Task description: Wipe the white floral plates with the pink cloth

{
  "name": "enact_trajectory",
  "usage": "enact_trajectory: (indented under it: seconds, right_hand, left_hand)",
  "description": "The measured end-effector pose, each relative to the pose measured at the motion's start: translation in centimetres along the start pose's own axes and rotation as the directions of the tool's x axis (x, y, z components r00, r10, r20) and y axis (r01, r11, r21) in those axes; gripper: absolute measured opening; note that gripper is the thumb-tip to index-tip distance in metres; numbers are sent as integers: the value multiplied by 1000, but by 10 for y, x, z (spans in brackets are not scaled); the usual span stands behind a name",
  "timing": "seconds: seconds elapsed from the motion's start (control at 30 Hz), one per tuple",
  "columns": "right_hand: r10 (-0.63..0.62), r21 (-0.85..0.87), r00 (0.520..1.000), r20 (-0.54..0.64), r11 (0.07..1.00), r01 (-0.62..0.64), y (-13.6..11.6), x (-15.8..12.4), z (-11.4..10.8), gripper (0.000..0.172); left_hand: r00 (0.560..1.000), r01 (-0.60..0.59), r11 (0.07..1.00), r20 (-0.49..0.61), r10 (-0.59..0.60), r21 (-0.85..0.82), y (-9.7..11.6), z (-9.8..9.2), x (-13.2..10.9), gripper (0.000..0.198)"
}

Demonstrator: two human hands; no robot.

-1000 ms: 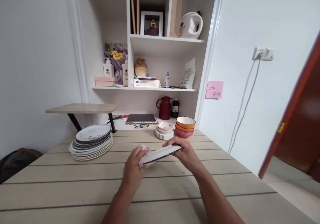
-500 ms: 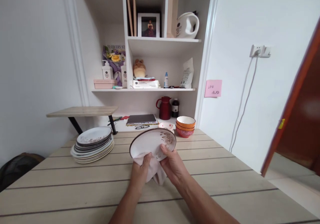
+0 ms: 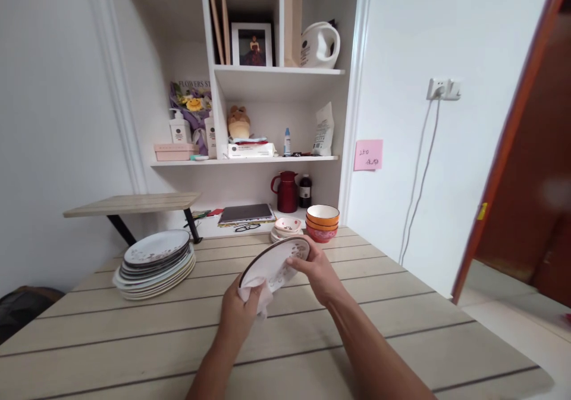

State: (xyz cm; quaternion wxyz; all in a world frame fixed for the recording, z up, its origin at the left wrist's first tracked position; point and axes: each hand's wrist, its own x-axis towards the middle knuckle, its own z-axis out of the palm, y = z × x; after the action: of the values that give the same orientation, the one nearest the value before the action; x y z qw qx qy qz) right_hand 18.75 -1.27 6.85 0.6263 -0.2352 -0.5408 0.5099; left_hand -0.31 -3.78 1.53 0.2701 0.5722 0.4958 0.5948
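A white plate (image 3: 274, 264) with a dark rim and brown flower pattern is held tilted above the wooden table (image 3: 178, 334). My left hand (image 3: 241, 308) pinches a pale pink cloth (image 3: 263, 299) around the plate's lower left edge, thumb on the front. At the plate's right side, my right hand (image 3: 319, 272) grips the rim, its thumb on the patterned face and its other fingers mostly behind.
Stacked plates (image 3: 156, 248) stand at the left beside a small raised shelf (image 3: 134, 203). Small dishes (image 3: 288, 226) and stacked bowls (image 3: 322, 221) are at the back. Behind them are a laptop (image 3: 245, 212), a red jug (image 3: 286, 191) and a dark bottle (image 3: 305, 190).
My right hand has moved up along the plate's right rim. The plate is turned and tilted more steeply, and the cloth is now bunched at its left edge. The view has shifted slightly right.
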Motion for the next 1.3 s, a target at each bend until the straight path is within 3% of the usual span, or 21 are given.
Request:
enact_trajectory:
  seconds: [0.2,0.37,0.47,0.6,0.7,0.87,0.97,1.07,1.17,1.3]
  right_hand:
    - [-42,-190,989,141,979,69,-5,-1,-11,20]
    - [-40,-265,967,252,958,109,-14,-3,-16,15]
    - [-11,-254,979,203,965,64,-12,-4,-16,18]
    - [12,-63,998,54,998,-8,3,-4,-1,28]
    - [39,210,998,-43,977,-29,18,-9,23,41]
    - [213,491,977,7,851,-189,36,-21,58,31]
    - [281,503,959,31,825,-258,39,-24,60,29]
    - [314,437,949,24,850,-293,34,-22,53,43]
    - [246,328,969,19,914,-239,26,-17,43,60]
    - [102,183,994,-27,978,-95,13,-8,25,63]
  left_hand:
    - [966,-258,960,20,258,110,-2,-8,6,17]
    - [929,-369,910,111,353,189,5,-13,6,15]
    - [949,-313,936,74,305,159,2,-12,7,14]
    - [993,-88,995,-79,91,40,3,-8,8,23]
    - [984,59,990,-157,-79,-129,12,-7,7,38]
    - [960,122,927,-195,-201,-356,21,-2,2,50]
    - [953,153,898,-179,-244,-412,18,2,2,54]
    - [942,186,894,-184,-280,-408,15,3,3,56]
    - [935,198,910,-210,-287,-365,14,1,5,57]
    - [958,161,968,-203,-200,-194,12,-6,6,51]
